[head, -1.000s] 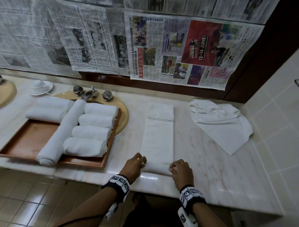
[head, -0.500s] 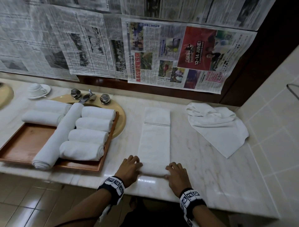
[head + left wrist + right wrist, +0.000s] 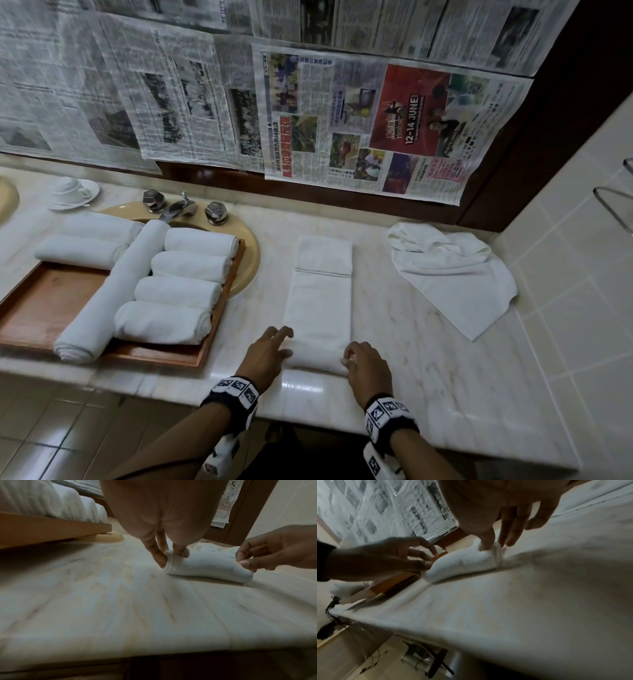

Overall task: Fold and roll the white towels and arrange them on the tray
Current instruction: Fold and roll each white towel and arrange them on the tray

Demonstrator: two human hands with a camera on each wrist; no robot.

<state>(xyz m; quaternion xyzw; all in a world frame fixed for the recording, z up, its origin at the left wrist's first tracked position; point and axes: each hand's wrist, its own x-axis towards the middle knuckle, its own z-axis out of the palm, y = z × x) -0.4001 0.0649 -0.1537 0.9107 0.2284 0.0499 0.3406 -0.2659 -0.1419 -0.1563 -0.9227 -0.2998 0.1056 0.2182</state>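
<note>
A white towel [image 3: 318,301] folded into a long strip lies on the marble counter, its near end turned into a small roll [image 3: 207,566] [image 3: 464,563]. My left hand [image 3: 270,353] pinches the roll's left end between thumb and fingers [image 3: 159,557]. My right hand [image 3: 363,363] pinches its right end, thumb on top [image 3: 485,543]. A wooden tray [image 3: 44,301] at the left holds several rolled white towels [image 3: 178,291], one long roll lying across them. A crumpled white towel [image 3: 452,274] lies at the right.
The tray sits over a beige sink [image 3: 251,263] with a chrome tap [image 3: 178,207]. A white cup on a saucer [image 3: 73,190] stands at the far left. Newspaper [image 3: 308,113] covers the back wall; a tiled wall [image 3: 582,274] closes the right side.
Both hands have turned the near end of the strip over, and the roll has grown a little thicker and moved slightly away from the counter edge.
</note>
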